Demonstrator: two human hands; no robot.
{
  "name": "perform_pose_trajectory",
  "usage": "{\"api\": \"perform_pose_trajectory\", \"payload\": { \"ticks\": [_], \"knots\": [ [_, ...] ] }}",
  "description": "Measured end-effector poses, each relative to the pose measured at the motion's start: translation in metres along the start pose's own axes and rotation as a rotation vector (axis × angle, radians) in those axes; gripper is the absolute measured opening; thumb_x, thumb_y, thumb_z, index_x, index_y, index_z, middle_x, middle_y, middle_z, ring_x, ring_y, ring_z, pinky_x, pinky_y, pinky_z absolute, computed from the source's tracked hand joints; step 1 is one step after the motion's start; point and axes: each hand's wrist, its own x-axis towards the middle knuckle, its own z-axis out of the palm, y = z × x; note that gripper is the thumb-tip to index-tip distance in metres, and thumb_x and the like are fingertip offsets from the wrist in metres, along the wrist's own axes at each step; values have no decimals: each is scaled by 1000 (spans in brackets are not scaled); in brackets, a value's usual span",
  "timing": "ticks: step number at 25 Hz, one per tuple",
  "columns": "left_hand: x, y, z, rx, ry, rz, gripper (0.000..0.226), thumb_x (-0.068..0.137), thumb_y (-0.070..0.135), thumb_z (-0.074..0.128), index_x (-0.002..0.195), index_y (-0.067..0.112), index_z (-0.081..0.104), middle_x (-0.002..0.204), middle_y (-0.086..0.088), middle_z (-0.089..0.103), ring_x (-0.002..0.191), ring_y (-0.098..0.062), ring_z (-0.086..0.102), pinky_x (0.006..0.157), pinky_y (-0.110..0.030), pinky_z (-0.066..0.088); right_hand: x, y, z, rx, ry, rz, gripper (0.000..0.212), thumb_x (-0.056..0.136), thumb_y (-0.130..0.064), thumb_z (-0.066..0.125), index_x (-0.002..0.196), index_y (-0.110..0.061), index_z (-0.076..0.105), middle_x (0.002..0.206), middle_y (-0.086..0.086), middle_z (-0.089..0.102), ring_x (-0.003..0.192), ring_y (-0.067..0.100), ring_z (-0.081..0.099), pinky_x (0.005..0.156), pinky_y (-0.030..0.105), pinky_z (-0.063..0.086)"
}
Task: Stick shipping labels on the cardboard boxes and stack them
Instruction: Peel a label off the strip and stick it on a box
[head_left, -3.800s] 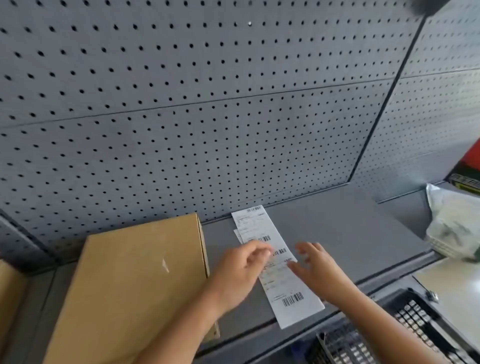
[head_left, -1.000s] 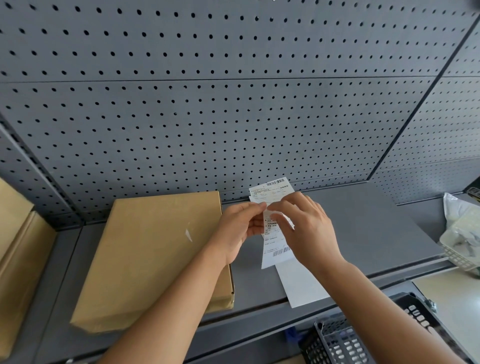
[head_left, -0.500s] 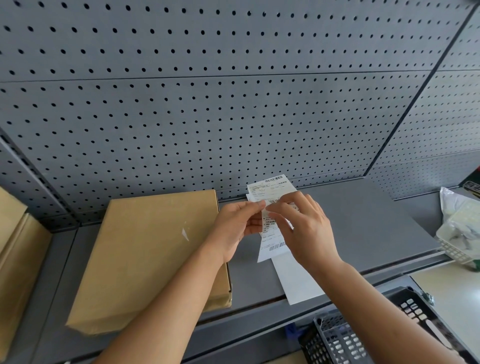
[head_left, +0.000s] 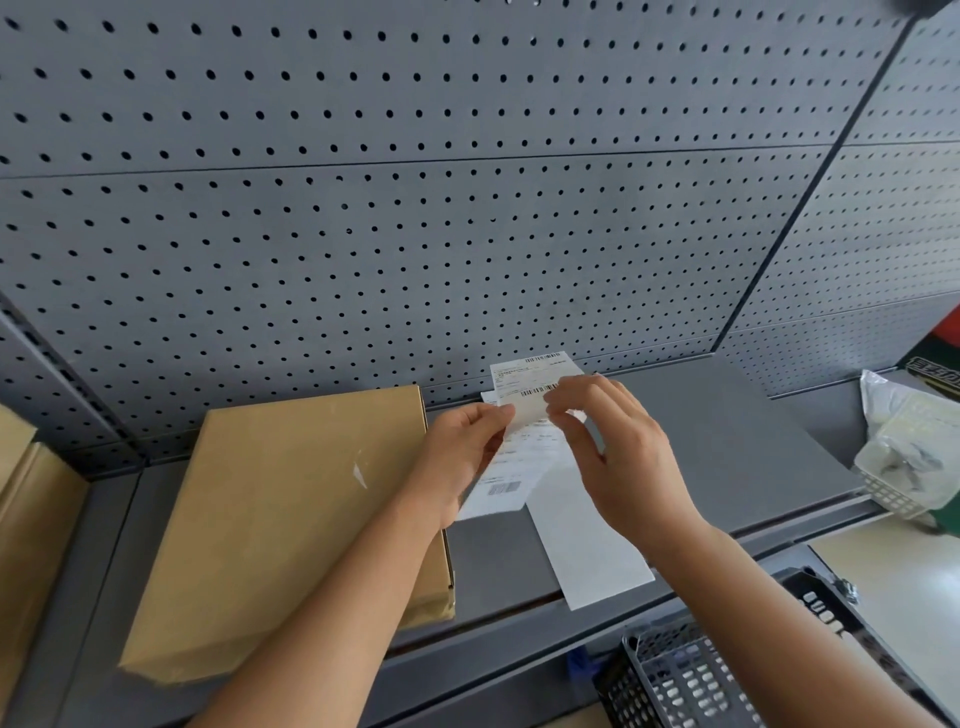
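Note:
A flat brown cardboard box (head_left: 291, 525) lies on the grey shelf (head_left: 727, 441), left of my hands. I hold a white shipping label (head_left: 530, 374) with barcodes up above the shelf. My left hand (head_left: 462, 457) pinches its left edge. My right hand (head_left: 618, 457) pinches the label's upper part from the right with thumb and forefinger. The label's lower part (head_left: 501, 488) hangs down between my hands. A blank white backing sheet (head_left: 587, 556) lies flat on the shelf under them.
A grey pegboard wall (head_left: 467, 208) rises behind the shelf. More brown boxes (head_left: 31, 519) stand at the far left. A black mesh basket (head_left: 717, 670) sits below at the front right. A white basket with plastic bags (head_left: 909, 457) is at the right.
Since 3.8 s ago both hands lifted the label off the shelf, leaving the blank sheet there. In the last second the hands stayed pinched on the label, which tilted slightly left.

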Motion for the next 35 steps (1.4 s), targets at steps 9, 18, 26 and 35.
{"api": "perform_pose_trajectory", "payload": {
  "ticks": [9,18,26,35],
  "knots": [
    [2,-3,3,221,-30,61,22,101,9,54,110,-2,71,101,-10,80,86,-22,75,68,-31,61,12,-30,-59,145,141,104,12,98,-1,54,102,-9,62,100,-5,70,97,12,64,83,14,46],
    [-3,-6,9,291,12,130,13,100,7,58,102,1,70,82,-13,73,65,-17,69,69,-29,64,33,-90,-100,208,339,-273,21,95,10,47,102,-9,52,90,12,63,86,36,59,108,49,42],
    [-14,-1,10,405,9,135,18,99,-4,55,90,7,67,84,-8,70,62,-5,66,59,-16,57,35,-127,-130,343,382,-310,30,96,7,48,104,-22,51,93,14,60,87,29,59,76,45,48],
    [-46,29,4,155,90,380,49,105,44,47,77,15,75,78,-10,76,71,-16,67,70,-40,50,44,-111,-103,372,55,26,21,99,-9,58,98,-30,62,97,-18,68,95,4,65,75,9,45]
  ]
}}
